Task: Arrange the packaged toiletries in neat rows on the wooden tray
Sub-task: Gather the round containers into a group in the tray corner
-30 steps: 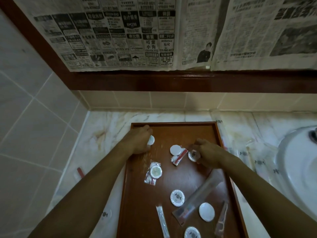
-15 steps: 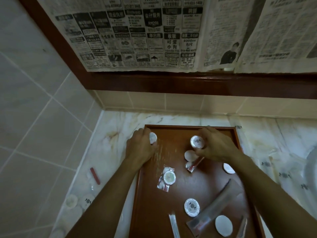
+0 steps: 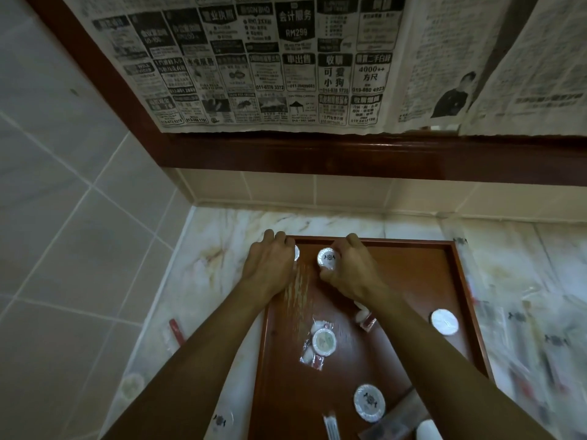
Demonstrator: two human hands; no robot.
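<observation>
A brown wooden tray (image 3: 413, 281) lies on the marble counter. At its far left corner my left hand (image 3: 270, 265) curls over a white round packet (image 3: 297, 253), mostly hidden. Beside it my right hand (image 3: 352, 271) pinches a second white round packet (image 3: 327, 258) with a dark logo, set down near the tray's far edge. Loose on the tray lie a clear sachet with a round disc (image 3: 321, 342), a round packet (image 3: 444, 321) at the right, another round packet (image 3: 369, 402) near me, and a small red-ended packet (image 3: 365, 319) half hidden by my right arm.
More wrapped toiletries (image 3: 524, 344) lie blurred on the counter right of the tray. A red-tipped packet (image 3: 175, 330) and round packets (image 3: 222, 419) sit on the counter to the left. Tiled walls close the left and back; newspaper (image 3: 270, 65) covers the mirror above.
My right hand carried a round packet from the tray's middle to the far edge, next to my left hand. The left hand stayed at the far left corner. The camera shifted left.
</observation>
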